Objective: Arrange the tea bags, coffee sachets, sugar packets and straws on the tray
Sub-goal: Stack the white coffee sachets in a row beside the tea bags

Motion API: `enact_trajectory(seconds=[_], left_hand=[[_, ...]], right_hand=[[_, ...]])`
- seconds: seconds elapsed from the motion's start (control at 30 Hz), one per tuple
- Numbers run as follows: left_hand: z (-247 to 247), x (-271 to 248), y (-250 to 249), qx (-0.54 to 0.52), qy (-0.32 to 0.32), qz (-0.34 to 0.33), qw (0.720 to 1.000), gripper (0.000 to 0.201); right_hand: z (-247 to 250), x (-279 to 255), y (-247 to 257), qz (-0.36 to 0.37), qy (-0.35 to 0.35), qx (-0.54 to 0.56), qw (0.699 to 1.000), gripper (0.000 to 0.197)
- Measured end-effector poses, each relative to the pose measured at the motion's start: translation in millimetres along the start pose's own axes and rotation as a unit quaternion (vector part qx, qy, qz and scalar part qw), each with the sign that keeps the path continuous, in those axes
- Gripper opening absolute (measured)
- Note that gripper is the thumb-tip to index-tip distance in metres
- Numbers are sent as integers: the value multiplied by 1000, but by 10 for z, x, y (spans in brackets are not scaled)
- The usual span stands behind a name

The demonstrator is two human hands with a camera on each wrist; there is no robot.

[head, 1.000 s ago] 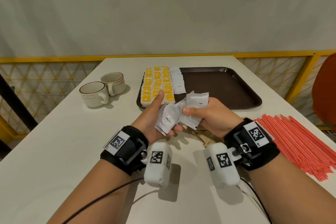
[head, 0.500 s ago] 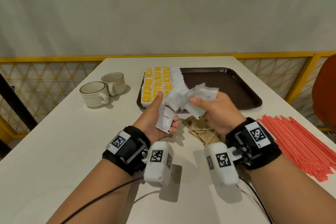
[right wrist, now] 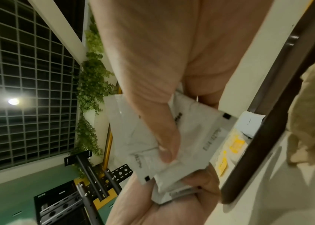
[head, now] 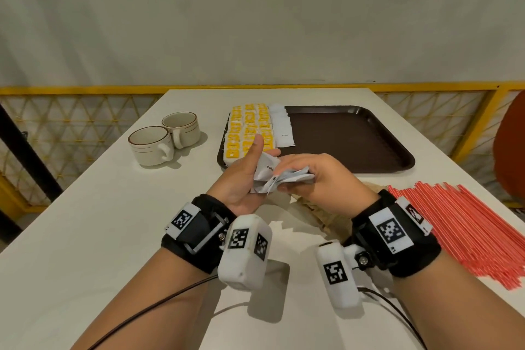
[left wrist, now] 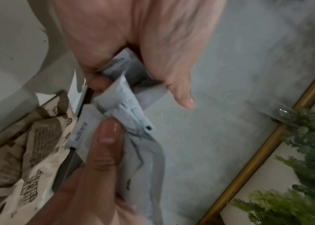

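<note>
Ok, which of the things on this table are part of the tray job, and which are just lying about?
Part of the job:
- tray
- yellow tea bags on it
- white coffee sachets, held in both hands
- brown packets on the table
- red straws

Lying about:
- two cups

White sachets (head: 279, 176): bunched between both hands, count cannot be told; small print unreadable in the blurred wrist views.
Brown packets (head: 318, 209): mostly covered by the right hand (head: 321, 179) (printing blurred in the left wrist view).
Straws (head: 466, 224): cut off at the right edge.
Tray (head: 355, 136): near-left corner hidden behind the left hand (head: 244, 176).
</note>
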State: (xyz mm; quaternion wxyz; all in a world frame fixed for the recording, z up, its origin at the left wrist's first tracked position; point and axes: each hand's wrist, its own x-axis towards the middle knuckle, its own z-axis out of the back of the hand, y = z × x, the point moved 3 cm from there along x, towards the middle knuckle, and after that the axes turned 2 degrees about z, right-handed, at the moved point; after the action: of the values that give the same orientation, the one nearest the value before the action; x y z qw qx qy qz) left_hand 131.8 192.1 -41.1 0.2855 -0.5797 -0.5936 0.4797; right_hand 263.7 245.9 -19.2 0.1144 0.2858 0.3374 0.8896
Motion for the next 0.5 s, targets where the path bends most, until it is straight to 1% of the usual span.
enact_trajectory(seconds=[0.07,0.23,0.3,0.37,0.4,0.43,0.47,0.5], left_hand=[[-25,-38,-16,-1,11,-2,1000,52],[-54,-82,-21,-29,34,2,999,38],[-43,-69,-9,-52,28,-1,998,32],[-2,-48,-7,-75,18,0,997,31],[40,-23,-14,-89,8,-4,996,30],[76,-9,-29,-104,-3,-10,995,29],[120,15,-39,-117,-15,-18,993,28],[137,13,-55,-135,-23,-25,990,27]], right_hand=[[-16,0,-9,-1,-4,6,1000,20],[-29,-11,1,-7,4,-5,1000,11],[-15,-10,12,-24,5,0,1000,11],[30,-11,12,-52,-15,14,998,13],[62,-20,0,-70,-36,57,995,13],[94,-41,-18,-96,-66,136,984,15],[113,-55,-44,-129,-94,233,959,17],[120,-68,-81,-164,-114,323,925,19]])
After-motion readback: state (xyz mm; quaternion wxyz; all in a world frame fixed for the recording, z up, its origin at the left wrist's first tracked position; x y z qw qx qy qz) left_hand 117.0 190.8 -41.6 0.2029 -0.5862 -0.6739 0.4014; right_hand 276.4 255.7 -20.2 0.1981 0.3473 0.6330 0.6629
